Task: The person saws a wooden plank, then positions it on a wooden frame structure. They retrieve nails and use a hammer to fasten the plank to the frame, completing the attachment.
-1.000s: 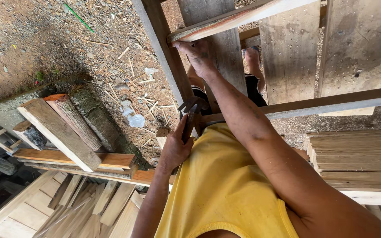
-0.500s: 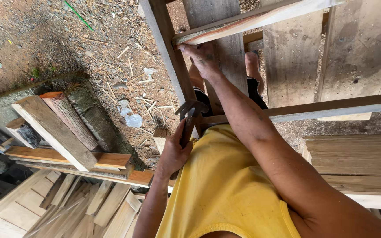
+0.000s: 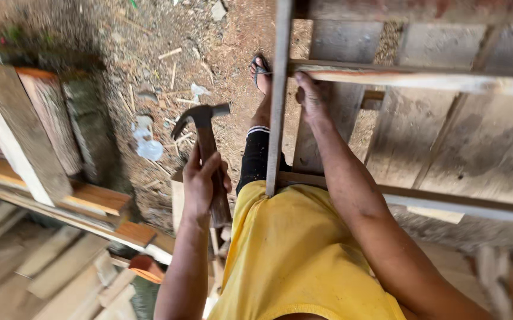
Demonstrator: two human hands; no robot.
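Note:
My left hand (image 3: 202, 184) grips the wooden handle of a claw hammer (image 3: 204, 137), whose metal head points up and away from me, clear of the wood. My right hand (image 3: 311, 95) rests on a pale horizontal wooden slat (image 3: 422, 78) right where it meets an upright wooden post (image 3: 279, 101) of a frame. The frame's lower rail (image 3: 464, 204) runs off to the right. I wear a yellow shirt and a dark legging; one foot in a sandal (image 3: 260, 72) stands on the dirt beyond the post.
Stacked planks and thick timber blocks (image 3: 37, 127) lie at the left, with more boards (image 3: 61, 266) below. Wide weathered boards (image 3: 446, 136) sit behind the frame on the right. The dirt ground (image 3: 149, 53) is strewn with wood chips and crumpled plastic litter (image 3: 146, 139).
My left hand has lifted the hammer out to the left of the post, head raised. The view has swung so the post stands upright; my right hand stays at the slat joint.

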